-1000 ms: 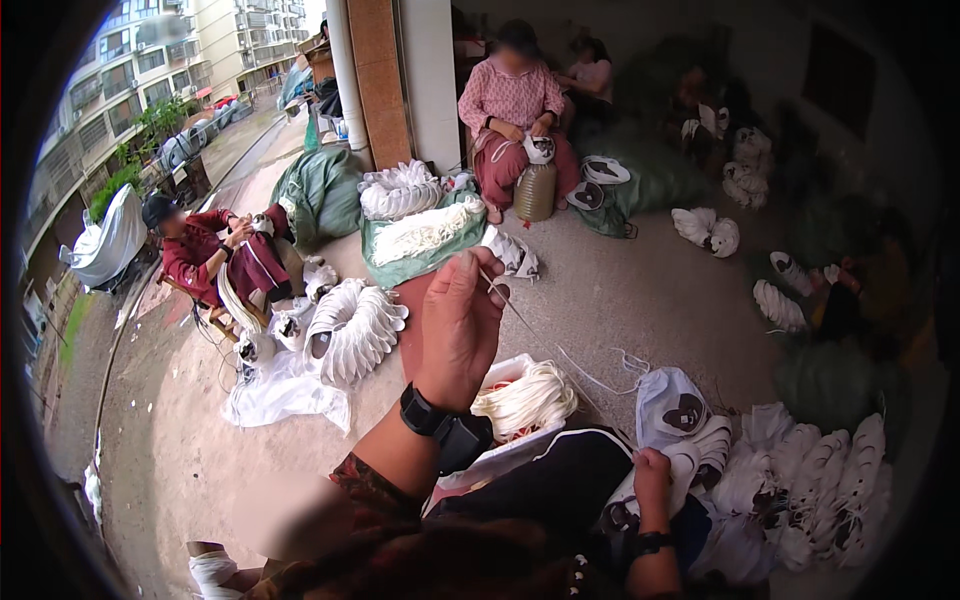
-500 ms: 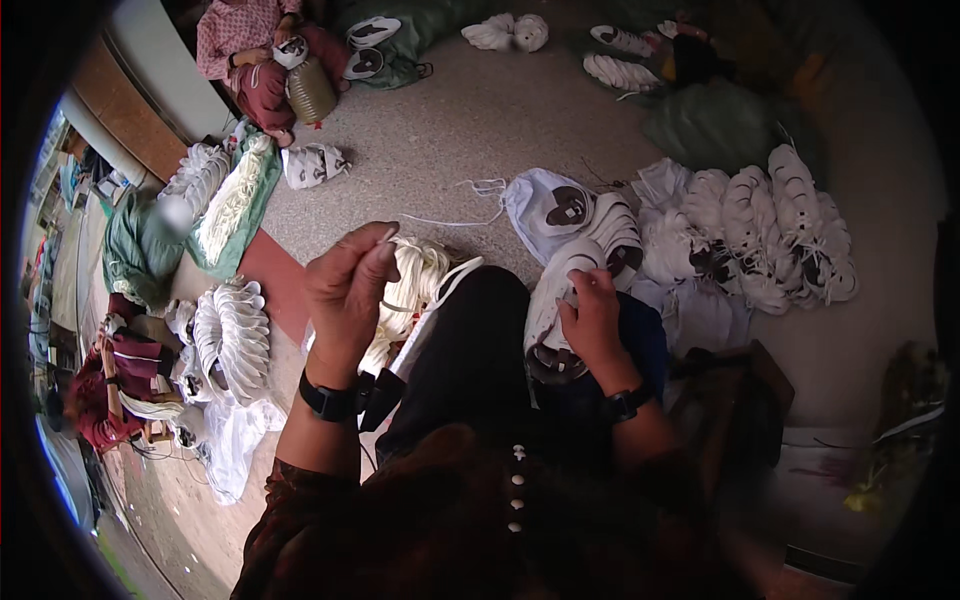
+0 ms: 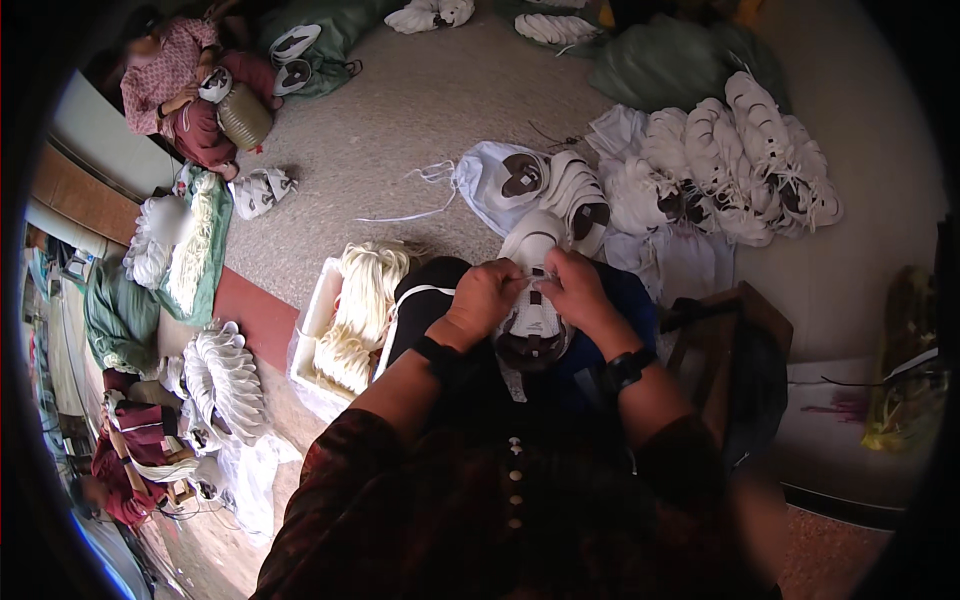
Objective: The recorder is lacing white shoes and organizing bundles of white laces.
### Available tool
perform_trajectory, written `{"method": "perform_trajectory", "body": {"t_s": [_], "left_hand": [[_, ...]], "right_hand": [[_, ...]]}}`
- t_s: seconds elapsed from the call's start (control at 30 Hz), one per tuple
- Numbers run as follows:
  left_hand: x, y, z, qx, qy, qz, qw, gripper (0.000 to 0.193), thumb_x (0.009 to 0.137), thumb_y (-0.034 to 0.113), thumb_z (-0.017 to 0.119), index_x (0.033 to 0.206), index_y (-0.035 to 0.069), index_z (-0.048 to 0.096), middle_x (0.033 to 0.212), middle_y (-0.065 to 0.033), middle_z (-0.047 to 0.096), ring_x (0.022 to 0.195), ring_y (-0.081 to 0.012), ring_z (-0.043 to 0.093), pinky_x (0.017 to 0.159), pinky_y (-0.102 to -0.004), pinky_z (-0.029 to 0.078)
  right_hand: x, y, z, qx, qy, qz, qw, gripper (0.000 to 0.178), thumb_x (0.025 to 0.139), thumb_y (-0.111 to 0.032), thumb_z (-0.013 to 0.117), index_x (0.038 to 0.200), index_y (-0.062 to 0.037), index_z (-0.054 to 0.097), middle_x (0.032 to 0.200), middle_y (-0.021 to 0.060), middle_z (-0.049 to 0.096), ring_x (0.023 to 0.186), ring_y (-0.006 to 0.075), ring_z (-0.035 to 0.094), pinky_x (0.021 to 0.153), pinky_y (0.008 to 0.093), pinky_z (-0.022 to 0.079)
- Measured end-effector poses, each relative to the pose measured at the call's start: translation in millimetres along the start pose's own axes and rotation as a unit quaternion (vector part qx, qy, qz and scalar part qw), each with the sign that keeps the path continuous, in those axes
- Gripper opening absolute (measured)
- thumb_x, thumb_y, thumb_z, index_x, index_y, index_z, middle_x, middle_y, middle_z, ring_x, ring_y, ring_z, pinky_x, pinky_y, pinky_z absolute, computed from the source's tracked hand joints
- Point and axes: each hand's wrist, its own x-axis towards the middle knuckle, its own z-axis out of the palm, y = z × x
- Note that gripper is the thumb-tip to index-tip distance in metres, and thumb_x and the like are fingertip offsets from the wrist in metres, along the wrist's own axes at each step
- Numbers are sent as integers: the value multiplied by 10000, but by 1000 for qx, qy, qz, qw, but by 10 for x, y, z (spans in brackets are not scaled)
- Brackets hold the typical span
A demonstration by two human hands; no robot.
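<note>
A white shoe [image 3: 533,322] with a dark heel lining rests on my lap, its toe pointing away from me. Over its lacing area my left hand [image 3: 487,297] is closed in a pinch, and a white shoelace [image 3: 425,290] trails from it across my dark-clad knee. My right hand [image 3: 580,290] is also pinched, close against the left fingertips, with a short pale strand of lace showing between them. The fingers cover some of the eyelets.
Left of my knee, a white box [image 3: 318,300] holds bundled cream laces [image 3: 365,310]. Ahead lie more white shoes [image 3: 578,195] and a white bag [image 3: 490,180]. Several shoes are piled at right [image 3: 720,180]. A wooden stool [image 3: 730,340] stands at my right; two other people sit leftward.
My left hand has come down and right to the shoe. My right hand has moved from the shoe's side to its lacing area. The view has shifted, uncovering the box of laces.
</note>
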Motion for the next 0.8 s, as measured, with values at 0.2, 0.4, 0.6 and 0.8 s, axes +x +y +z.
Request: {"method": "perform_trajectory", "body": {"t_s": [0.2, 0.4, 0.6, 0.8], "left_hand": [[50, -37, -41, 36, 16, 14, 999, 73, 767, 68, 633, 794, 0, 623, 706, -148, 622, 649, -233, 627, 621, -305, 486], [110, -11, -96, 10, -20, -48, 999, 88, 777, 82, 635, 801, -2, 633, 699, -128, 631, 639, -152, 610, 617, -288, 479], [148, 15, -140, 30, -32, -49, 998, 102, 773, 98, 642, 796, -1, 635, 677, -119, 628, 621, -138, 599, 612, -289, 476], [273, 40, -118, 116, -71, -35, 990, 110, 764, 110, 615, 768, 1, 629, 693, -149, 628, 634, -241, 631, 618, -326, 482]], "right_hand": [[320, -6, -114, -46, -141, -42, 988, 211, 711, -149, 686, 786, -26, 532, 726, 174, 593, 756, 368, 591, 651, 444, 450], [388, -84, -148, -120, -185, -76, 972, 143, 735, -112, 642, 803, -5, 576, 730, 196, 609, 766, 369, 614, 680, 445, 477], [369, 40, -52, -106, -166, -108, 974, 102, 744, -99, 606, 787, -9, 583, 727, 200, 610, 759, 364, 616, 676, 445, 478], [365, 228, 34, 3, -146, -42, 988, 104, 726, -126, 633, 717, -44, 569, 712, 154, 604, 721, 338, 606, 633, 423, 463]]}}
